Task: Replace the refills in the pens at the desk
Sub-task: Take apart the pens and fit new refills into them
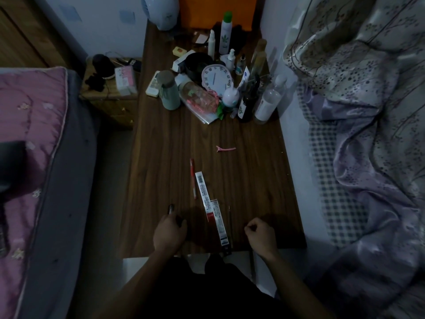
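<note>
A red pen [192, 178] lies lengthwise on the dark wooden desk [253, 176], near the middle. Beside it on the right lie two refill packets [212, 210], white and red, overlapping and reaching the desk's front edge. A thin dark refill [230, 224] lies just right of the packets. My left hand [169, 231] rests on the desk left of the packets, closed around a dark pen [171, 209] whose end sticks out past the fingers. My right hand [261, 232] sits right of the loose refill, fingers curled in, thumb and forefinger pinched; I cannot make out anything in it.
A pink hair clip [225, 148] lies further back on the desk. The far half is crowded with bottles, a cup [169, 90], a round clock [217, 79] and jars. A bed with pink quilt [30, 134] is left, rumpled bedding [368, 111] right.
</note>
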`<state>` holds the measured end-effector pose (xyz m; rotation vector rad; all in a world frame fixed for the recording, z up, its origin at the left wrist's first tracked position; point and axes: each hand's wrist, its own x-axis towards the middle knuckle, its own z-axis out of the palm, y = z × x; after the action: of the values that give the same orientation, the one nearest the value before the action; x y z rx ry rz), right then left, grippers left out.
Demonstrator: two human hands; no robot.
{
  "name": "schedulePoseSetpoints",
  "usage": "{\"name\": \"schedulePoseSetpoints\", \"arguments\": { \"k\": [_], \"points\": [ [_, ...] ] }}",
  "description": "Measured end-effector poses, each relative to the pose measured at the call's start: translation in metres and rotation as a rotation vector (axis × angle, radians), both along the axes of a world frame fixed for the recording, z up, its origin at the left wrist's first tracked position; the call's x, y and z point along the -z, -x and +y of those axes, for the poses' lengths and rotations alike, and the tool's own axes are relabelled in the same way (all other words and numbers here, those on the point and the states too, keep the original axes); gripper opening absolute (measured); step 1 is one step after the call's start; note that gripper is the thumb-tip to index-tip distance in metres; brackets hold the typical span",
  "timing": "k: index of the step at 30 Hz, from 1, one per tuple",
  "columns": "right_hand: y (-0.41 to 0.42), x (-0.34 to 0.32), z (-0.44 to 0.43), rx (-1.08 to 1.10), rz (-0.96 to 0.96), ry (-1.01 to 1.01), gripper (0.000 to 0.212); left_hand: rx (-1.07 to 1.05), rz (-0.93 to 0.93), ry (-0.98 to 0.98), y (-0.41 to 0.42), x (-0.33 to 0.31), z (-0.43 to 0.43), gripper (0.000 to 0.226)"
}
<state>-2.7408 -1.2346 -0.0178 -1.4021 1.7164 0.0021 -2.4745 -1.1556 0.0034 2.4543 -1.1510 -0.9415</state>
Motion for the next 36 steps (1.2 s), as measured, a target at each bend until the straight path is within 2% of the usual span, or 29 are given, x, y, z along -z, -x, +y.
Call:
{"name": "schedulePoseSetpoints", "arguments": {
  "k": [7, 11, 15, 23, 31, 36],
  "points": [
    [0.005, 0.004, -0.002, -0.011, 0.030, 0.030, 0.006, 0.149, 0.137, -0.060, 0.040, -0.001, -0.027, 0.019],
    [0.008, 0.006, -0.003, -0.025, 0.032, 0.044, 0.017, 0.238, 0.088, -0.028, 0.075, 0.002, -0.042, 0.015],
    [0.008, 0.006, -0.005, -0.043, 0.028, 0.064, 0.027, 0.282, 0.034, -0.013, 0.106, 0.007, -0.053, 0.034],
    [0.007, 0.008, -0.016, -0.129, 0.067, 0.074, 0.030, 0.204, -0.004, -0.143, 0.122, 0.015, -0.065, 0.040],
    [0.004, 0.011, -0.013, -0.246, 0.111, 0.105, 0.031, 0.084, -0.026, -0.236, 0.125, 0.015, -0.072, 0.025],
    [0.005, 0.013, -0.013, -0.259, 0.119, 0.143, 0.023, -0.020, 0.058, -0.228, 0.130, 0.011, -0.075, 0.022]
  ]
}}
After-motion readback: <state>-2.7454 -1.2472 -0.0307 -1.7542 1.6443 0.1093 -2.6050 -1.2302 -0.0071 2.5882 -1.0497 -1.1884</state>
